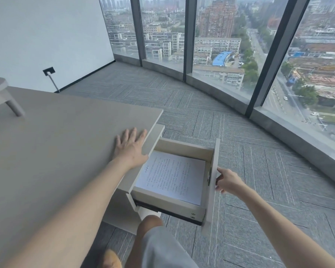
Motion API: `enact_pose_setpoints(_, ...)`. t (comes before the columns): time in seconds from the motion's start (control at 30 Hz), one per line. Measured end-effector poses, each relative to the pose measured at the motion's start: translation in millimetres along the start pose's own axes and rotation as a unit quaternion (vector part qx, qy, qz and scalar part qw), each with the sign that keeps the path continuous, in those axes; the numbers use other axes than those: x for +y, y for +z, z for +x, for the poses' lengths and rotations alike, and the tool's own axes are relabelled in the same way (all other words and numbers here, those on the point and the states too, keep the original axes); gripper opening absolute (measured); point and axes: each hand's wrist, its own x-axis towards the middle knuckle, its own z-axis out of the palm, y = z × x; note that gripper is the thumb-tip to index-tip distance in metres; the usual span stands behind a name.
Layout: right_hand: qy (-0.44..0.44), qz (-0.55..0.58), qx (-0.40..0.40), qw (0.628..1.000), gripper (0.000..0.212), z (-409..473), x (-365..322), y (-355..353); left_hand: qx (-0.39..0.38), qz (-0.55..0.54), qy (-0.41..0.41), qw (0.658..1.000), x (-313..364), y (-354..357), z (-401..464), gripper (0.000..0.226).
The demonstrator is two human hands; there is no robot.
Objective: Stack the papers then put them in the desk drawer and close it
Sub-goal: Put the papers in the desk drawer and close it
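The desk drawer point(184, 149) stands pulled out from the right end of the grey desk point(56, 147). Inside it lies a stack of white printed papers point(172, 176), flat on the drawer's bottom. My left hand point(131, 147) rests flat on the desk top near its right edge, fingers spread, holding nothing. My right hand point(227, 180) is against the outer face of the drawer front point(213, 182), fingers curled at its handle area. Whether it grips the handle or only presses on the panel I cannot tell.
A small round stool-like stand point(2, 95) sits on the desk's far left. Grey carpet point(259, 171) stretches to the right of the drawer up to floor-to-ceiling windows point(220, 45). My bare knee point(151, 223) and grey shorts are below the drawer.
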Motion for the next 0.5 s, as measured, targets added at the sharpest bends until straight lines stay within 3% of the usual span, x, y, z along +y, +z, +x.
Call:
enact_pose_setpoints(0.17,0.004,0.021,-0.051,0.998,0.074,7,-20,17,0.006,-0.008,0.004,1.000,0,1,-1,0.096)
enact_pose_setpoints(0.5,-0.011,0.060,-0.089,0.994,0.068,22,-62,54,0.016,-0.017,0.007,1.000,-1,4,-1,0.095)
